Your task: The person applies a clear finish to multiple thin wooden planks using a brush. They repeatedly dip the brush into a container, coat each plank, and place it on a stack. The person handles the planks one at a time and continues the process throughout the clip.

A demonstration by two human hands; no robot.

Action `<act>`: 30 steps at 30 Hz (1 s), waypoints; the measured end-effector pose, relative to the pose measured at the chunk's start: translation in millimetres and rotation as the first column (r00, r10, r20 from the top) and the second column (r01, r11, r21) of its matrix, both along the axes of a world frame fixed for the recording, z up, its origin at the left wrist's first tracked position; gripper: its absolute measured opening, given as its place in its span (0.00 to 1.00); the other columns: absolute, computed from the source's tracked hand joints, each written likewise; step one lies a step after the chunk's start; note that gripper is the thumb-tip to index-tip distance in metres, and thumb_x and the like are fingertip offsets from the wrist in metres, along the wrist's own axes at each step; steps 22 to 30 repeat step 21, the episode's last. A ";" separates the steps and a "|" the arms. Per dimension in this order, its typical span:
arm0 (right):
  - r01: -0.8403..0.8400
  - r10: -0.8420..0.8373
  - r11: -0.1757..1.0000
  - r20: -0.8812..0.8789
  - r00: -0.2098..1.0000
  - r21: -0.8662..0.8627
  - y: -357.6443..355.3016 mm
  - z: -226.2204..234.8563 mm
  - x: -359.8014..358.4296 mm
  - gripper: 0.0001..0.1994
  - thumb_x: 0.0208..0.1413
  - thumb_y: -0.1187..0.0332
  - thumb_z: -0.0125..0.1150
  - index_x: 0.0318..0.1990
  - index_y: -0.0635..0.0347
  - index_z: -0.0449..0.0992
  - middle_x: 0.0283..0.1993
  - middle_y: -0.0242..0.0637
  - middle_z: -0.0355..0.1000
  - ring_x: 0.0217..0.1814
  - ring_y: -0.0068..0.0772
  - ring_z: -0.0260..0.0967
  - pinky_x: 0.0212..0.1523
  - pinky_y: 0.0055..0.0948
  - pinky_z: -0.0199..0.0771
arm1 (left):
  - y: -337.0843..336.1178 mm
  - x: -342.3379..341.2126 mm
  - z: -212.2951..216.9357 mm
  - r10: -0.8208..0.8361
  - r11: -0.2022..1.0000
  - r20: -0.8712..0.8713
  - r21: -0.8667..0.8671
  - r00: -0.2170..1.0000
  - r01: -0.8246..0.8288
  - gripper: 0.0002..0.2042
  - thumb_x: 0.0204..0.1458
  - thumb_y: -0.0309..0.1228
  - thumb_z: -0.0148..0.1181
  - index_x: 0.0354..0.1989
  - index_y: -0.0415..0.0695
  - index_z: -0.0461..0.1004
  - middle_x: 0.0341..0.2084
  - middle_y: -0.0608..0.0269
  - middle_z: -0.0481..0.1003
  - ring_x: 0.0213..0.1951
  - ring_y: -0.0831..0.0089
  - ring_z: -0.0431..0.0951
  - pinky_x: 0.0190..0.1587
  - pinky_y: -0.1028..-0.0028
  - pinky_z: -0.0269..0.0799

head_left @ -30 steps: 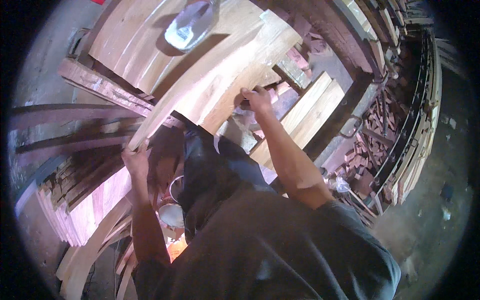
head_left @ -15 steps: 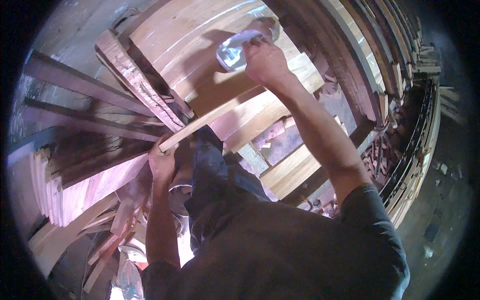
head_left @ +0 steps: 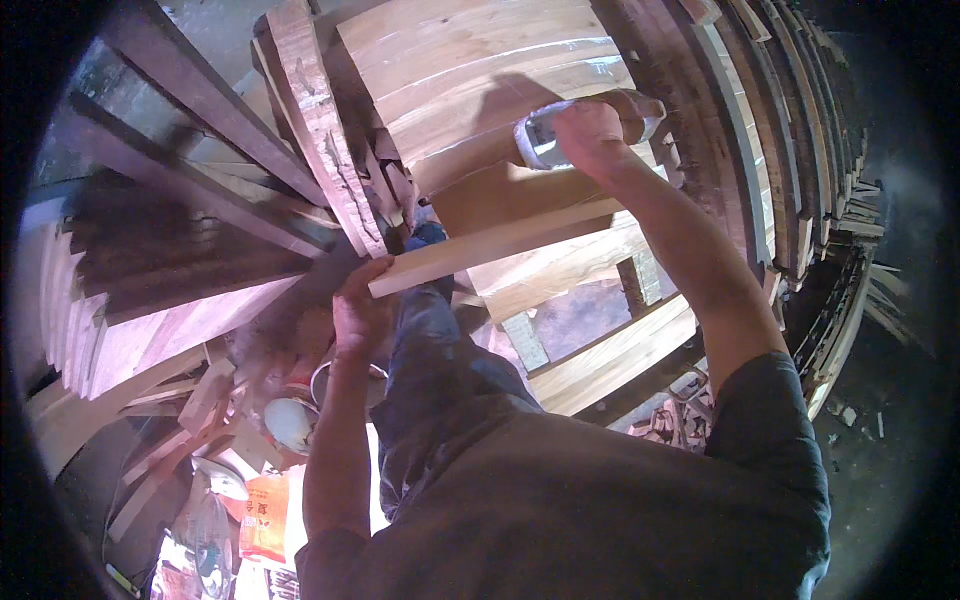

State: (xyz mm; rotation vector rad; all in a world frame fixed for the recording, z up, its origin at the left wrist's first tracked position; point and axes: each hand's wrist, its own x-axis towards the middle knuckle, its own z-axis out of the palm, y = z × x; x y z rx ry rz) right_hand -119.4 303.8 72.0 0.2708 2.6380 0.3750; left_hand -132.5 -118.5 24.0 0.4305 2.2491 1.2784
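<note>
My left hand [head_left: 362, 305] grips the near-left end of a long, narrow wooden plank [head_left: 490, 245], which is tilted up to the right. Its far end passes behind my right forearm. Above that plank, my right hand [head_left: 588, 130] is closed around a pale, see-through container [head_left: 541, 140] that looks like a plastic bottle with a brownish end. Beneath it lies a row of light boards [head_left: 480, 75] side by side, with white streaks along their edges. Another pale board [head_left: 560, 262] lies nearer to me, past the held plank.
A rough-edged board [head_left: 318, 120] stands left of the row. Dark beams [head_left: 215, 110] and a stack of planks [head_left: 190, 335] fill the left side. Long timbers [head_left: 735, 130] run along the right. Buckets [head_left: 290, 420] and an orange bag [head_left: 265, 515] are at lower left.
My right hand has moved right with the container. My left hand and the plank's near end have shifted right and slightly up. The whole view has turned a little.
</note>
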 end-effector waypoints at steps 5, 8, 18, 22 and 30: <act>0.004 -0.005 0.999 0.023 1.000 0.039 -1.0 -0.9 -3.1 0.09 0.53 0.68 0.57 0.33 0.56 0.84 0.39 0.43 0.80 0.44 0.40 0.79 0.40 0.39 0.80 | 6.9 -0.6 15.1 0.010 1.000 -0.017 0.001 1.000 -0.010 0.18 0.45 0.19 0.70 0.47 0.42 0.78 0.43 0.54 0.80 0.47 0.64 0.81 0.50 0.68 0.76; -0.264 0.281 0.947 -0.071 0.957 0.183 -2.4 10.9 3.2 0.08 0.53 0.69 0.56 0.34 0.59 0.81 0.38 0.44 0.79 0.41 0.41 0.79 0.40 0.39 0.80 | 8.8 -1.1 23.9 0.002 1.000 -0.019 -0.008 1.000 -0.003 0.18 0.45 0.19 0.69 0.47 0.42 0.78 0.43 0.54 0.80 0.47 0.64 0.81 0.50 0.68 0.76; 0.318 -0.382 0.915 -0.277 0.882 -0.249 -6.8 26.4 28.4 0.15 0.57 0.58 0.58 0.46 0.55 0.77 0.42 0.50 0.78 0.47 0.55 0.76 0.49 0.44 0.76 | 7.6 -0.1 23.5 -0.002 0.998 0.029 -0.056 1.000 0.004 0.19 0.45 0.20 0.70 0.49 0.42 0.78 0.44 0.55 0.80 0.48 0.63 0.81 0.50 0.68 0.76; 0.416 -0.534 0.801 -0.197 0.822 -0.431 11.5 20.4 34.5 0.23 0.58 0.51 0.56 0.56 0.50 0.73 0.51 0.52 0.75 0.55 0.47 0.74 0.57 0.44 0.70 | 5.6 -0.2 21.6 -0.012 0.997 0.014 -0.070 1.000 0.013 0.19 0.47 0.23 0.70 0.50 0.43 0.78 0.46 0.53 0.79 0.49 0.61 0.81 0.50 0.69 0.75; 0.416 -0.534 0.801 -0.197 0.822 -0.431 11.5 20.4 34.5 0.23 0.58 0.51 0.56 0.56 0.50 0.73 0.51 0.52 0.75 0.55 0.47 0.74 0.57 0.44 0.70 | 5.6 -0.2 21.6 -0.012 0.997 0.014 -0.070 1.000 0.013 0.19 0.47 0.23 0.70 0.50 0.43 0.78 0.46 0.53 0.79 0.49 0.61 0.81 0.50 0.69 0.75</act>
